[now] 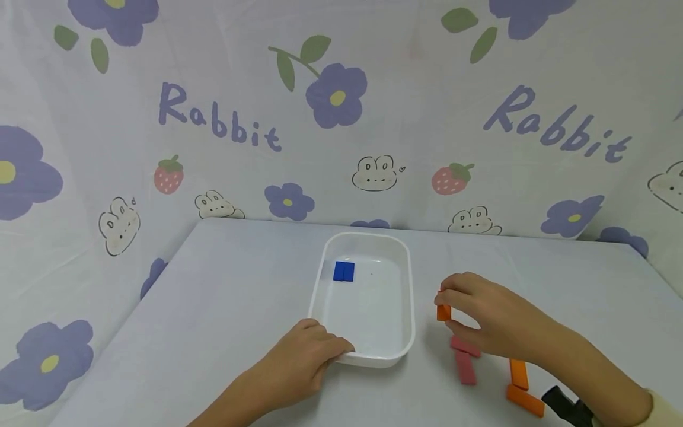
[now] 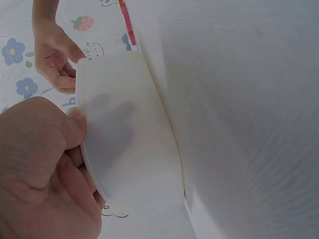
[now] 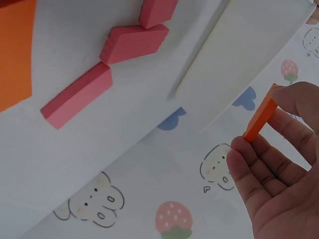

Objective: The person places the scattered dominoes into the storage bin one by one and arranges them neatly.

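My left hand (image 1: 299, 362) grips the near left rim of a white rectangular tray (image 1: 373, 360), with the thumb over the edge and the fingers curled below it in the left wrist view. Inside the tray, toward its far left, two small blue blocks (image 1: 344, 271) lie side by side. To the right of the tray, my right hand (image 1: 496, 314) pinches a thin orange block (image 3: 261, 113) between thumb and fingertips, held above the table. Below that hand lie pink blocks (image 1: 465, 367), three of them in the right wrist view, one partly cut off by the frame.
Two orange blocks (image 1: 525, 400) lie end to end on the white table (image 1: 240, 284) at the near right. Beside them, a black object (image 1: 565, 406) shows at the right forearm. A cloth (image 1: 405, 107) printed with flowers and rabbits hangs behind the table.
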A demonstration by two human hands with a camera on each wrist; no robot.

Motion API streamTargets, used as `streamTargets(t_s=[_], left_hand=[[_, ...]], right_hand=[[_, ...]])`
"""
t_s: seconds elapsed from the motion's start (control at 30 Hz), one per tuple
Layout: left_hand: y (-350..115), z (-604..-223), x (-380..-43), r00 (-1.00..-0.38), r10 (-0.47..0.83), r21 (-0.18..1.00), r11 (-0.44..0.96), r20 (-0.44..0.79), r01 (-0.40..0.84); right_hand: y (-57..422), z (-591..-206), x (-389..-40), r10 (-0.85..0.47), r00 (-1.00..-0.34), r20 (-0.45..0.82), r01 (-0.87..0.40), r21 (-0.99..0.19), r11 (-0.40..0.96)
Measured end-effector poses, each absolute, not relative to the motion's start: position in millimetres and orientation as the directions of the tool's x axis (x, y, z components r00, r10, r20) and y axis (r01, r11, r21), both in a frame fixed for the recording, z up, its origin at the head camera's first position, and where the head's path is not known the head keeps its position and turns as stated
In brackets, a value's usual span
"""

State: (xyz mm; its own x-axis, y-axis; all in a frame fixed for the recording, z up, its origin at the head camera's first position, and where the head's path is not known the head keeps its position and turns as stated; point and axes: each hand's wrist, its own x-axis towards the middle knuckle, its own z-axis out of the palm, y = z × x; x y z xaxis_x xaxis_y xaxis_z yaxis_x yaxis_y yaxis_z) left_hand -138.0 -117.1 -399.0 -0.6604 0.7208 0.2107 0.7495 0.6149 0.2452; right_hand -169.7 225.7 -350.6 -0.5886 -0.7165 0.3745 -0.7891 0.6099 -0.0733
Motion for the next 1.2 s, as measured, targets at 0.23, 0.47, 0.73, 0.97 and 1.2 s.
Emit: streamTargets(t_s=[0.23, 0.47, 0.73, 0.97, 1.2], left_hand=[[-117, -399, -138, -0.652, 0.724, 0.234, 0.609, 0.225, 0.758], [-118, -400, -137, -0.639, 0.727, 0.221, 0.599, 0.252, 0.77], [-119, -401, -138, -0.642, 0.728, 0.217, 0.604, 0.24, 0.767], [-119, -400, -138, -0.649, 0.724, 0.221, 0.61, 0.234, 0.761], [-118, -400, -138, -0.661, 0.72, 0.235, 0.619, 0.212, 0.749]], right_hand=[[220, -347, -177, -0.723, -0.585, 0.367, -0.79, -0.056, 0.61], [213, -349, -189, -0.722, -0.598, 0.347, -0.782, -0.059, 0.62], [206, -352, -203, -0.725, -0.6, 0.338, -0.787, -0.088, 0.611], [198, -352, -214, -0.72, -0.626, 0.299, -0.776, -0.141, 0.615], [188, -355, -222, -0.72, -0.643, 0.26, -0.765, -0.174, 0.62]])
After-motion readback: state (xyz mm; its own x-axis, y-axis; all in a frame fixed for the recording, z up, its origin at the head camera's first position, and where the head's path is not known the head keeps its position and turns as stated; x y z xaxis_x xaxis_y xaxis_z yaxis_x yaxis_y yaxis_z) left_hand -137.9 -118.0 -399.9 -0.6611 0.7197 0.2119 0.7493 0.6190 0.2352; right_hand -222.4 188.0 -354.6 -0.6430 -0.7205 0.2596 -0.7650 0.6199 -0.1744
